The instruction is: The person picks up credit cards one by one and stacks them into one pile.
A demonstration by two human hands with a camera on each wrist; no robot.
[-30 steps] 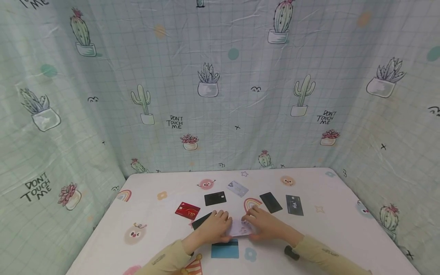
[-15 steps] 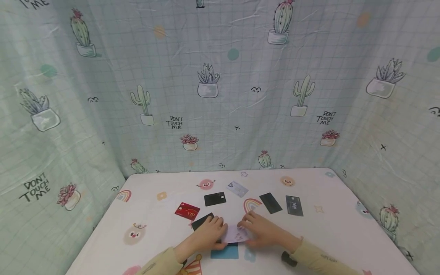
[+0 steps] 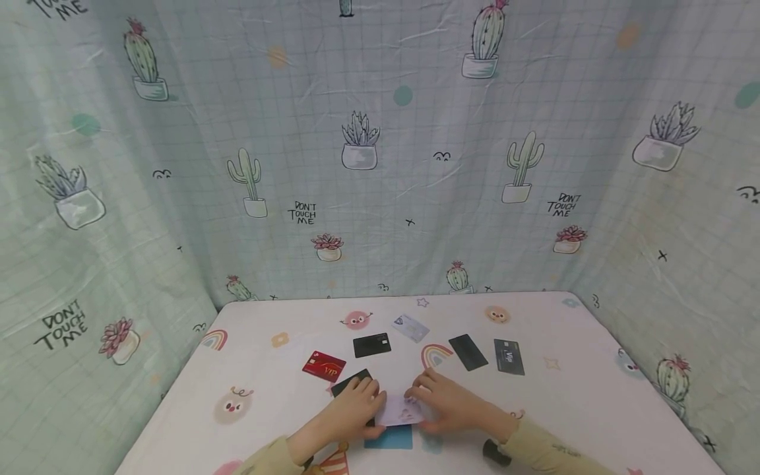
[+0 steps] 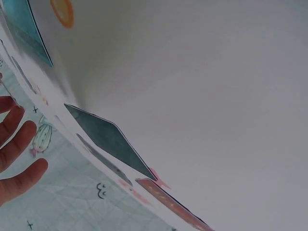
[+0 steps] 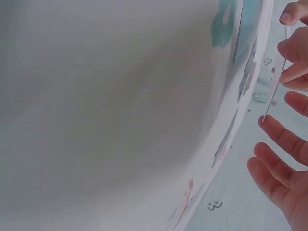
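Note:
A pale lavender card (image 3: 398, 412) is held up between both hands, just above the table. My left hand (image 3: 356, 406) pinches its left end, and my right hand (image 3: 448, 404) pinches the right end. Seen edge-on in the right wrist view, the lavender card (image 5: 274, 94) is a thin line between thumb and fingertips. Below it lies a blue card (image 3: 389, 439), whose far part is covered. A black card (image 3: 350, 382) is partly hidden by the left hand. In the left wrist view, fingers (image 4: 21, 144) show at the left edge.
Farther back lie a red VIP card (image 3: 324, 366), a black chip card (image 3: 372, 345), a silver card (image 3: 410, 327), a plain dark card (image 3: 468, 351) and a grey Vip card (image 3: 508, 357). Printed curtains (image 3: 380, 251) enclose the white patterned table (image 3: 267, 376).
Both hands have moved toward the person and slightly left, carrying the lavender card. It now overlaps the far part of the blue card. The other cards stay where they were.

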